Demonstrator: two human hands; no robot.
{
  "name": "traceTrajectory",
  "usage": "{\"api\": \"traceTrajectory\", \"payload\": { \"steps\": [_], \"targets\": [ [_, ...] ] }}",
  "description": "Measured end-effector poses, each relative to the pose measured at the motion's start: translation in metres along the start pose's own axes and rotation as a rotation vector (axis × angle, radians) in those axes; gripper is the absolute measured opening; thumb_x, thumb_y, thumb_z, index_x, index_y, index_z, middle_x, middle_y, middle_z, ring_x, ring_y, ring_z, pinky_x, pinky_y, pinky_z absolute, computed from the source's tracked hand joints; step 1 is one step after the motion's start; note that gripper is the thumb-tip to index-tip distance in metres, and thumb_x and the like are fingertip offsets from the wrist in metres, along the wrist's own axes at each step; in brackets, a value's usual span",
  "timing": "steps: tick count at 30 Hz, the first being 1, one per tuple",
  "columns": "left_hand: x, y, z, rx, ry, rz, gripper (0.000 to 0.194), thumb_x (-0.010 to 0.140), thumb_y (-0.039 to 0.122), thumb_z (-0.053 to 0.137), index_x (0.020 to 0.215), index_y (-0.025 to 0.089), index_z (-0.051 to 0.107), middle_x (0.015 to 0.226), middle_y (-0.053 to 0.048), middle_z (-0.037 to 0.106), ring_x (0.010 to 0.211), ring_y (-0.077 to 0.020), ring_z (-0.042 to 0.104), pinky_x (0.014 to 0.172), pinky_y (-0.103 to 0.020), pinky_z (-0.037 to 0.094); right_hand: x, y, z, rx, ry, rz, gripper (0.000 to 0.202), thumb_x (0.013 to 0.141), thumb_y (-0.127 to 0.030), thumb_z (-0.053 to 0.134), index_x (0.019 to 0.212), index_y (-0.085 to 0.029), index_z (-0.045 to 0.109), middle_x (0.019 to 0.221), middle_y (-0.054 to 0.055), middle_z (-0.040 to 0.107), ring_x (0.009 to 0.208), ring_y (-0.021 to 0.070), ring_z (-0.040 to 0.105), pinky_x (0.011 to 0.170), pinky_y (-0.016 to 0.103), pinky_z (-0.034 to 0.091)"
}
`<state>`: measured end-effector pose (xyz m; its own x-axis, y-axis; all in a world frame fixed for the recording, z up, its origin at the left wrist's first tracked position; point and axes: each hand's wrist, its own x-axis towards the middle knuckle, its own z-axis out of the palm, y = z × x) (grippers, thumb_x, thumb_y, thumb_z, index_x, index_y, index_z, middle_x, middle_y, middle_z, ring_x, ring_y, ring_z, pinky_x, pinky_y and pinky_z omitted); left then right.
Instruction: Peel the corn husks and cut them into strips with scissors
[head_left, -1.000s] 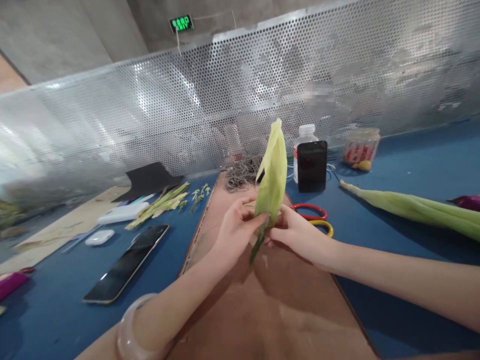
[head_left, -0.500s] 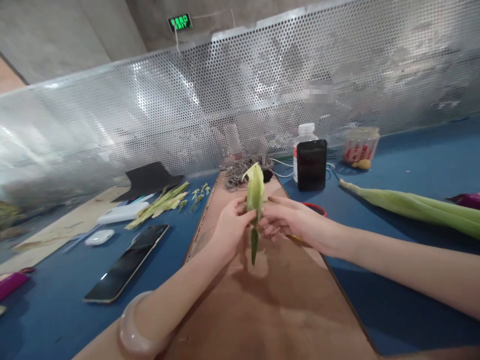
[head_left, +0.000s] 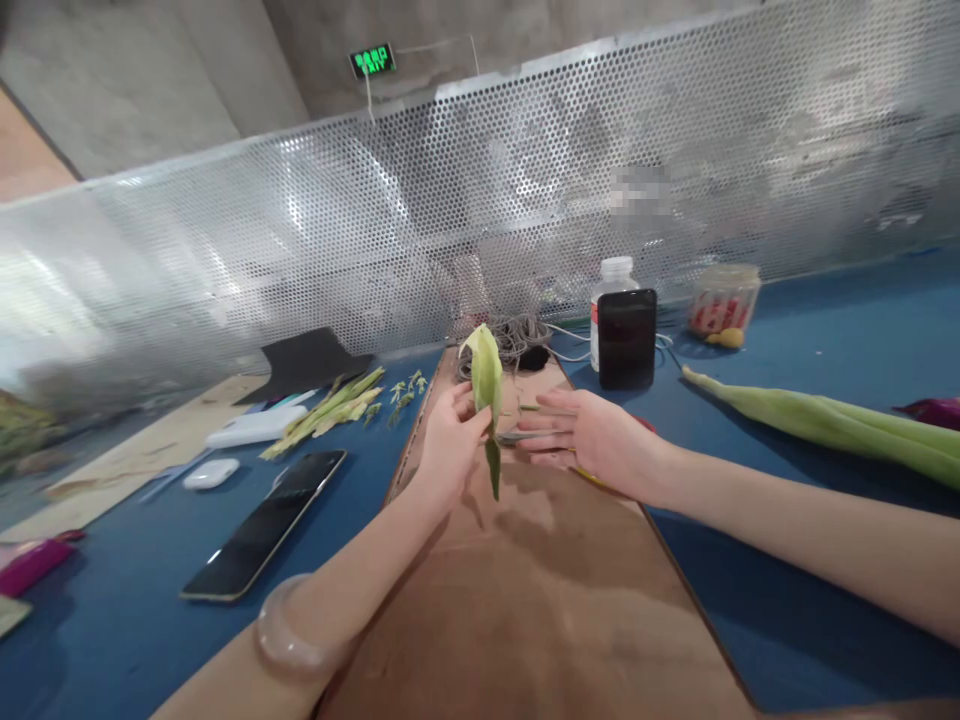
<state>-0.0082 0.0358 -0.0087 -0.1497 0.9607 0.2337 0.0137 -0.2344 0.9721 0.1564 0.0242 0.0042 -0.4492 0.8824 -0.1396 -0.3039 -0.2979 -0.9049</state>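
Observation:
My left hand (head_left: 452,440) pinches a folded pale green corn husk piece (head_left: 487,375) upright between thumb and fingers. A darker green tip (head_left: 493,468) hangs below the grip. To its right, my right hand (head_left: 581,440) is apart from the husk, fingers stretched out and palm turned sideways. Beneath that hand lie what look like scissors, with grey blades (head_left: 511,437) showing past the fingers and a yellow-edged handle (head_left: 592,480) partly hidden. Whether the right hand touches them I cannot tell.
The brown board (head_left: 540,600) lies on a blue table. Left are a phone (head_left: 266,525), an earphone case (head_left: 211,474) and husk strips (head_left: 330,412). Tangled grey cord (head_left: 517,340) lies behind. Right are an upright phone (head_left: 627,340), bottle (head_left: 616,270), jar (head_left: 726,298) and long husk (head_left: 817,420).
My right hand has come away from the husk and opened its fingers. My left hand, still holding the husk, has shifted slightly left. The camera view has moved a little.

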Motion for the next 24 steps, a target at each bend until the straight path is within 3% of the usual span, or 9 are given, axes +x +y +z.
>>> {"api": "traceTrajectory", "payload": {
  "steps": [5, 7, 11, 16, 21, 24],
  "targets": [
    [-0.007, 0.000, 0.002, 0.108, -0.144, 0.143, 0.052, 0.068, 0.017, 0.061, 0.115, 0.015, 0.040, 0.083, -0.006, 0.065, 0.074, -0.0174, 0.062, 0.066, -0.029, 0.048, 0.000, 0.006, -0.001, -0.133, 0.165, -0.193, 0.038, 0.072, -0.029, 0.060, 0.106, -0.018, 0.048, 0.101, 0.010, 0.061, 0.082, 0.0164, 0.061, 0.072, 0.028, 0.049],
    [-0.013, 0.001, 0.006, 0.086, -0.224, 0.136, 0.053, 0.070, 0.019, 0.060, 0.118, 0.016, 0.038, 0.087, -0.007, 0.064, 0.075, -0.0174, 0.062, 0.068, -0.030, 0.048, -0.005, 0.005, 0.004, -0.164, 0.196, -0.222, 0.042, 0.071, -0.029, 0.062, 0.108, -0.019, 0.046, 0.101, 0.008, 0.060, 0.082, 0.0152, 0.061, 0.068, 0.026, 0.049],
    [-0.025, 0.003, 0.015, 0.052, -0.363, 0.107, 0.056, 0.069, 0.020, 0.061, 0.120, 0.017, 0.037, 0.086, -0.007, 0.064, 0.074, -0.0165, 0.061, 0.069, -0.030, 0.049, -0.015, 0.003, 0.011, -0.222, 0.230, -0.266, 0.029, 0.073, -0.023, 0.056, 0.101, -0.020, 0.049, 0.095, 0.004, 0.062, 0.080, 0.0145, 0.060, 0.065, 0.024, 0.050],
    [-0.027, 0.007, 0.016, 0.043, -0.365, 0.082, 0.049, 0.072, 0.026, 0.058, 0.117, 0.015, 0.040, 0.071, -0.003, 0.062, 0.067, -0.0164, 0.061, 0.063, -0.029, 0.048, -0.013, 0.008, 0.007, -0.270, 0.154, -0.351, 0.028, 0.073, -0.017, 0.049, 0.101, -0.020, 0.048, 0.091, 0.002, 0.062, 0.079, 0.0144, 0.059, 0.068, 0.026, 0.049],
    [-0.022, 0.012, 0.012, 0.029, -0.379, 0.027, 0.044, 0.075, 0.029, 0.054, 0.115, 0.014, 0.043, 0.068, -0.003, 0.061, 0.062, -0.0152, 0.060, 0.056, -0.026, 0.047, -0.010, 0.013, 0.005, -0.306, 0.180, -0.302, 0.022, 0.074, -0.021, 0.049, 0.096, -0.019, 0.048, 0.078, 0.000, 0.058, 0.064, 0.0110, 0.055, 0.059, 0.023, 0.045],
    [-0.022, 0.011, 0.011, 0.066, -0.348, 0.033, 0.048, 0.076, 0.028, 0.051, 0.120, 0.015, 0.037, 0.066, -0.001, 0.060, 0.053, -0.0122, 0.056, 0.052, -0.024, 0.045, -0.007, 0.009, 0.000, -0.471, 0.151, -0.279, 0.018, 0.077, -0.029, 0.048, 0.091, -0.017, 0.049, 0.070, -0.001, 0.053, 0.059, 0.0108, 0.051, 0.054, 0.022, 0.041]
  ]
}}
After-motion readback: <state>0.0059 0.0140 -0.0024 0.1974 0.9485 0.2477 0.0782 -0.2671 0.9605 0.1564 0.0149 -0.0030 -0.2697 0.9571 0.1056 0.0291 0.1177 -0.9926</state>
